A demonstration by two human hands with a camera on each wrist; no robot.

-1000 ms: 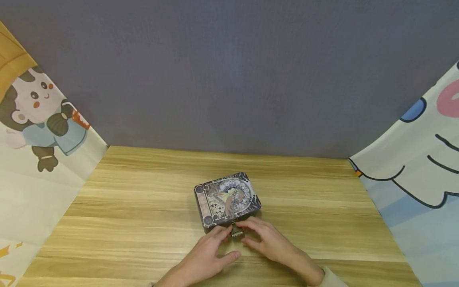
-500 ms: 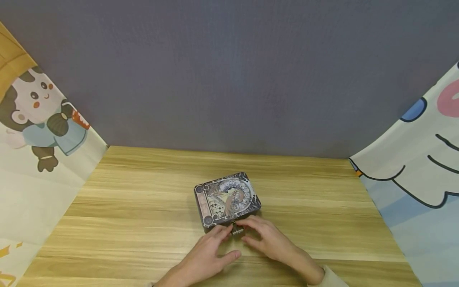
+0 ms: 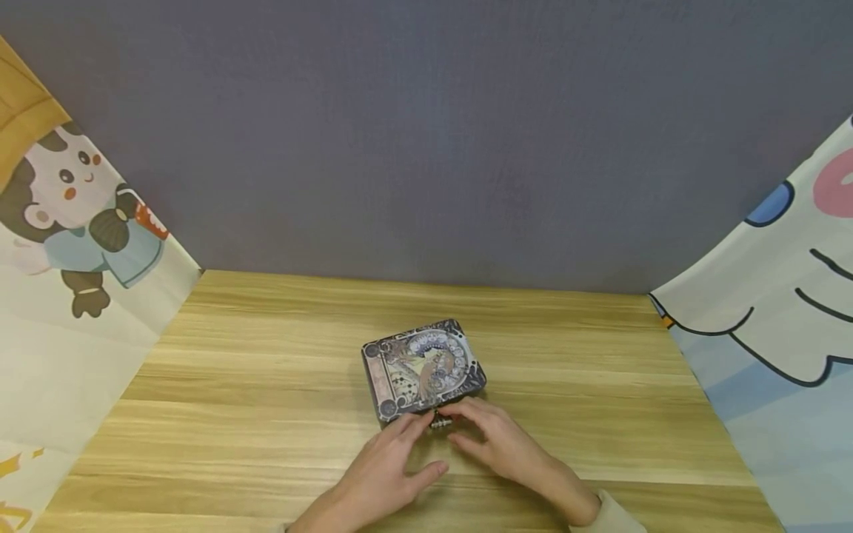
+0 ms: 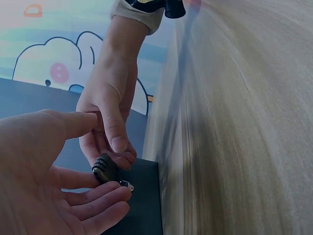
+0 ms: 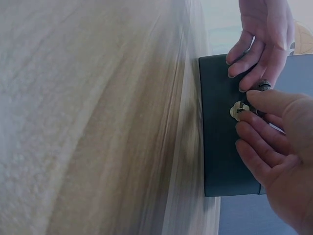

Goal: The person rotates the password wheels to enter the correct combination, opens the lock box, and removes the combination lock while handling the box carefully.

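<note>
A decorated tin box [image 3: 423,370] lies flat on the table, with its dark front side towards the person. At its front, a small combination padlock [image 4: 105,169] sits by a brass-coloured clasp plate [image 3: 436,411] [image 5: 238,110]. My left hand [image 3: 386,466] reaches in from the left, fingers fairly straight and touching the padlock; its thumb stands apart. From the right, my right hand [image 3: 503,444] has its thumb and bent fingers around the padlock and clasp. Part of the padlock is hidden behind the right thumb in the right wrist view.
The wooden table [image 3: 266,370] extends around the box. A grey panel [image 3: 426,148] rises along its back. Cartoon-printed cloths hang at the left [image 3: 100,259] and right [image 3: 766,296].
The padlock has tilted up towards the box and shows less of its face. My left fingertips have shifted slightly towards the clasp. The box has stayed in nearly the same place.
</note>
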